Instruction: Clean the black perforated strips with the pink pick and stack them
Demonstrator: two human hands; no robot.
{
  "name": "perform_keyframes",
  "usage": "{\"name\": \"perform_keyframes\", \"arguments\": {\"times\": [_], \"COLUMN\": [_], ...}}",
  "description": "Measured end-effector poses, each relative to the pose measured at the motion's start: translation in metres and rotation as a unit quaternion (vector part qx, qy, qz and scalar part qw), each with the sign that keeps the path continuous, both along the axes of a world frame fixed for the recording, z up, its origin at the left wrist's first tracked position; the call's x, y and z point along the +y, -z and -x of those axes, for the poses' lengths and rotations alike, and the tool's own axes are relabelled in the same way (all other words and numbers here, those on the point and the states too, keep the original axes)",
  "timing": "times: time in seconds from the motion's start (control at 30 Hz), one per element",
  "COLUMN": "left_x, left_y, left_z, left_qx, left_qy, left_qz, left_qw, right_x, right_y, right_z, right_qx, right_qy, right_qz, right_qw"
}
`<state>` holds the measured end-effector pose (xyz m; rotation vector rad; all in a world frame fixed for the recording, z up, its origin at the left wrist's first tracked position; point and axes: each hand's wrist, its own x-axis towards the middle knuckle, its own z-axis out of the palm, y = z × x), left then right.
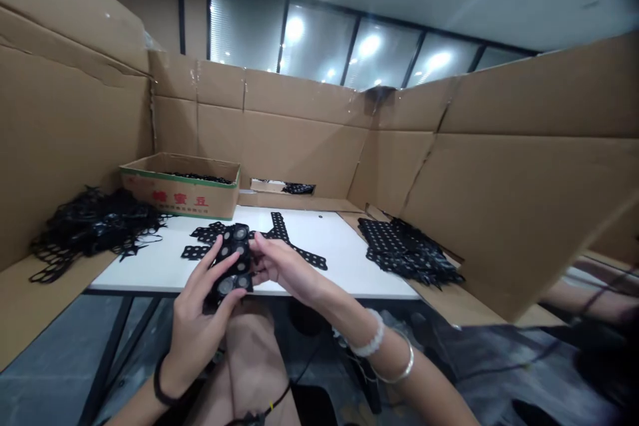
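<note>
A black piece dotted with round grey discs is held upright over the front edge of the white table. My left hand grips it from the left, fingers across its face. From the right, my right hand has its thumb and fingers closed at the piece's edge; its fingertips are partly hidden. Behind the hands, more flat black perforated strips lie on the table, some branching.
A tangle of black netting lies at the left, beside an open cardboard box with black material inside. Stacked black perforated sheets lie at the right. Cardboard walls surround the table. Another person's arm shows at the far right.
</note>
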<state>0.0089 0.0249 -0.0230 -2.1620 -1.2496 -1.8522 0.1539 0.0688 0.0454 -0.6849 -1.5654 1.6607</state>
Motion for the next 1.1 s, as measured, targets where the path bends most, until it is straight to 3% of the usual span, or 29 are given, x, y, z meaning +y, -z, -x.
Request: {"name": "perform_keyframes", "arguments": {"times": [0.13, 0.27, 0.37, 0.5, 0.57, 0.63, 0.73, 0.83, 0.97, 1.1], "left_x": [0.005, 0.007, 0.004, -0.003, -0.004, -0.003, 0.001, 0.007, 0.005, 0.002], "left_y": [0.003, 0.01, 0.016, 0.017, 0.014, 0.009, 0.003, 0.0, -0.001, 0.001], "left_z": [0.024, 0.047, 0.059, 0.064, 0.062, 0.061, 0.061, 0.066, 0.066, 0.052], "left_qx": [-0.013, -0.07, -0.138, -0.18, -0.203, -0.228, -0.257, -0.252, -0.241, -0.287], "left_qy": [0.033, 0.071, 0.098, 0.098, 0.06, 0.039, 0.067, 0.066, 0.031, 0.066], "left_qz": [0.008, 0.035, 0.073, 0.176, 0.246, 0.305, 0.342, 0.335, 0.285, 0.292], "left_qw": [0.999, 0.994, 0.983, 0.963, 0.946, 0.924, 0.901, 0.905, 0.927, 0.91], "right_x": [0.001, -0.003, -0.01, -0.009, -0.003, 0.005, 0.012, 0.008, -0.009, -0.019], "right_y": [0.003, 0.007, 0.011, 0.02, 0.025, 0.028, 0.031, 0.036, 0.049, 0.06], "right_z": [0.002, 0.009, 0.019, 0.031, 0.036, 0.038, 0.042, 0.044, 0.041, 0.036], "right_qx": [0.003, -0.063, -0.164, -0.298, -0.332, -0.321, -0.257, -0.268, -0.307, -0.285], "right_qy": [-0.061, -0.084, -0.005, 0.115, 0.152, 0.17, 0.109, 0.055, 0.139, 0.177], "right_qz": [-0.01, -0.129, -0.258, -0.372, -0.374, -0.362, -0.386, -0.427, -0.455, -0.444], "right_qw": [0.998, 0.986, 0.952, 0.871, 0.853, 0.858, 0.879, 0.862, 0.824, 0.831]}}
